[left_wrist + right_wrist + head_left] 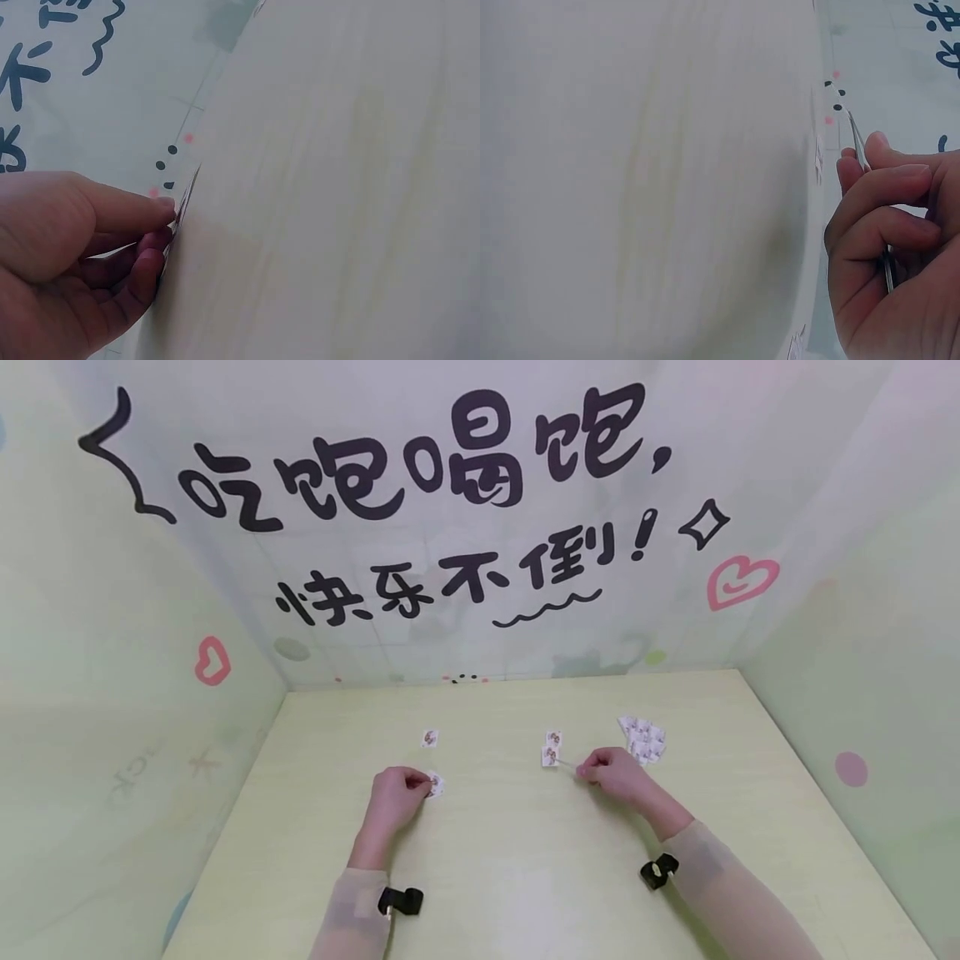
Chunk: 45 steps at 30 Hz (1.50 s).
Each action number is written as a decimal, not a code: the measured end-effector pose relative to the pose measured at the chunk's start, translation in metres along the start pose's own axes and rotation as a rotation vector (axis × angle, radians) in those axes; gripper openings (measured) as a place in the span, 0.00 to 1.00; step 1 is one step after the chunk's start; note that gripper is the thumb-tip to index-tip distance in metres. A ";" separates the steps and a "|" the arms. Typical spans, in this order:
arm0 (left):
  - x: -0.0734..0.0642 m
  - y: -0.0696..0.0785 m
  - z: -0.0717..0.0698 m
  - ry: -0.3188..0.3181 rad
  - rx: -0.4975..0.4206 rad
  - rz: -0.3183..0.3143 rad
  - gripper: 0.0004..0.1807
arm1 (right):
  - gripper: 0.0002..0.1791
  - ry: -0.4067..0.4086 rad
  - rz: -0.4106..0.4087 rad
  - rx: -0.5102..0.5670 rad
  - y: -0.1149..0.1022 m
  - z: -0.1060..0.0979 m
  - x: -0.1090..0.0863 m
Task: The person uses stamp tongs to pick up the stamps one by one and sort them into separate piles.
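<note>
My left hand (401, 789) pinches a small printed sticker (437, 785) at the table surface; in the left wrist view the fingertips (161, 214) hold that sticker's edge (186, 196). My right hand (611, 770) grips thin metal tweezers (564, 762), whose tip points left toward two small stickers (551, 748) lying on the table. The right wrist view shows the tweezers (857, 142) held between curled fingers (877, 195). Another single sticker (430, 738) lies beyond my left hand.
A loose pile of several stickers (642, 739) lies just beyond my right hand. The pale yellow table (495, 860) is boxed in by printed walls on the left, back and right. Black wrist straps (400, 901) sit on both forearms.
</note>
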<state>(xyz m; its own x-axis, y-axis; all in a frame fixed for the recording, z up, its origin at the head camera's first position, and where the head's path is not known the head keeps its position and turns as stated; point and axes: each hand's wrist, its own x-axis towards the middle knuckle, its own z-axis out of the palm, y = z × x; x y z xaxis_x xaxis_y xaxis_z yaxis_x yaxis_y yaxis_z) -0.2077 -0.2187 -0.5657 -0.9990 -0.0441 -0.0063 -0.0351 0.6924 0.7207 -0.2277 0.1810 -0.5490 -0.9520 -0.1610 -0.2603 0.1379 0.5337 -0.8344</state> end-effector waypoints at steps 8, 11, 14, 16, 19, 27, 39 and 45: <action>-0.002 0.000 -0.001 0.002 -0.009 -0.015 0.02 | 0.08 0.107 0.055 0.030 -0.002 -0.009 0.008; -0.002 0.000 0.000 0.002 -0.016 -0.027 0.02 | 0.09 0.129 0.069 0.049 -0.003 -0.011 0.011; -0.002 0.000 0.001 0.006 -0.015 -0.024 0.02 | 0.09 0.128 0.080 0.058 -0.002 -0.011 0.013; -0.002 0.000 0.001 0.009 -0.015 -0.020 0.02 | 0.09 0.130 0.089 0.058 -0.002 -0.011 0.014; -0.001 0.000 0.001 0.011 -0.017 -0.018 0.02 | 0.09 0.132 0.087 0.054 -0.001 -0.010 0.014; 0.000 0.001 0.001 0.013 -0.018 -0.030 0.02 | 0.09 0.124 0.086 0.014 0.001 -0.010 0.012; 0.000 0.002 0.000 0.005 -0.018 -0.042 0.02 | 0.11 0.108 0.083 -0.039 0.002 -0.012 0.007; -0.001 0.002 0.000 -0.004 -0.019 -0.049 0.02 | 0.12 0.105 0.066 -0.087 0.001 -0.016 -0.001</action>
<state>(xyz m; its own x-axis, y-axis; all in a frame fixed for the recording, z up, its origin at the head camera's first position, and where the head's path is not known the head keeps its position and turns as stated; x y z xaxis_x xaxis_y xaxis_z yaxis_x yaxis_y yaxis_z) -0.2067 -0.2175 -0.5640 -0.9962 -0.0747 -0.0450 -0.0837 0.6755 0.7326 -0.2306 0.1947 -0.5415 -0.9656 -0.0379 -0.2572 0.1813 0.6109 -0.7707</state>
